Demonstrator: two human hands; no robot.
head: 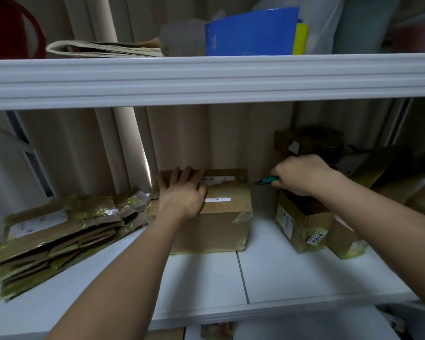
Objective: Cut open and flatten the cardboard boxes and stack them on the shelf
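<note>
White shelf [280,278], flattened stack [59,231] at 9 o'clock. Your left hand [182,195] lies flat on the taped box [214,224]; your right hand [302,174] grips a green cutter [268,180] at its 3 o'clock edge.

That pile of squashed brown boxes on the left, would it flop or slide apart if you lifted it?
The stack of flattened brown cardboard boxes would probably sag a little, since its pieces look creased. The layers lie loose and fanned out, so they might slide apart. The shiny yellowish tape on them may add slipperiness.
</note>
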